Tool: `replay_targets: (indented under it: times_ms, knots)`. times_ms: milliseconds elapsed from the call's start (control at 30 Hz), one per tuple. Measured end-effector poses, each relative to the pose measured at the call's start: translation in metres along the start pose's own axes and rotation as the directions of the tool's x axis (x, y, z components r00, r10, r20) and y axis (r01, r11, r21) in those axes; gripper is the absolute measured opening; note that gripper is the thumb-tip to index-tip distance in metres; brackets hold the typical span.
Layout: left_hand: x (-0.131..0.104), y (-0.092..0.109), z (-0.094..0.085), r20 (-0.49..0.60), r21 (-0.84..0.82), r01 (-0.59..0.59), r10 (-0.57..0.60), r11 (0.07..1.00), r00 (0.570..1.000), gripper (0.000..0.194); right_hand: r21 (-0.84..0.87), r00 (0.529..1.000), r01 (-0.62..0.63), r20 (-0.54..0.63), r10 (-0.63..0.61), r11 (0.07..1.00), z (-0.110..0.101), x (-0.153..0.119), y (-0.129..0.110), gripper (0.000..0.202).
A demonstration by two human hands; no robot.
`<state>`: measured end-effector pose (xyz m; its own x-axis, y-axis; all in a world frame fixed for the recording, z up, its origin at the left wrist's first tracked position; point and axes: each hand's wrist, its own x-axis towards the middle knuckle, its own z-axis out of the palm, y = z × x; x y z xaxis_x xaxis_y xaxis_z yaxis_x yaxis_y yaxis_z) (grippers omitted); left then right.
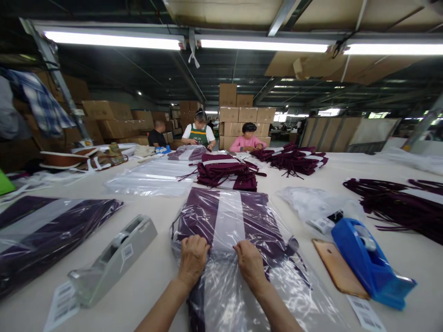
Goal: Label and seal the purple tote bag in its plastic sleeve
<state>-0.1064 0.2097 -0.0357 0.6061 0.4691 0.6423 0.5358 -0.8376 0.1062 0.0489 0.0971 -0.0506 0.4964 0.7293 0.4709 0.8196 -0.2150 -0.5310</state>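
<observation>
Clear and crinkly: pinching plastic film (226, 281) narrowly in left hand (193, 259) and right hand (250, 263), purple bundle (198, 212) beneath and just ahead. Apparently straightening film; calling for light, even tension next.

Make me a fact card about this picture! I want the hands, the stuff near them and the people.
Left hand: fingers curled on a clear bag
Right hand: pinching the same bag
In the bag: purple fabric, white band
Left of bag: grey tape dispenser
Right of bag: blue tape dispenser, phone
Across the table: person in green apron, person in pink
</observation>
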Motion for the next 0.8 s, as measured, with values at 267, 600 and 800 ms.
replay_targets:
  times_ms: [267, 600, 800]
  knots:
    - [-0.004, 0.043, 0.018, 0.034, -0.101, -0.394, 0.399, 0.914, 0.917, 0.025, -0.147, 0.999, 0.049, 0.012, -0.048, 0.988, 0.009, 0.002, 0.01, 0.019]
    - [-0.017, 0.04, 0.034, 0.066, -0.065, -0.401, 0.405, 0.914, 0.912, 0.031, -0.023, 0.981, -0.037, -0.19, 0.032, 0.999, -0.054, 0.002, 0.035, 0.021]
    - [-0.019, 0.035, 0.034, -0.106, -0.021, -0.488, 0.483, 0.873, 0.869, 0.032, -0.093, 0.748, -0.544, -0.503, 0.433, 0.834, -0.215, -0.013, 0.127, 0.025]
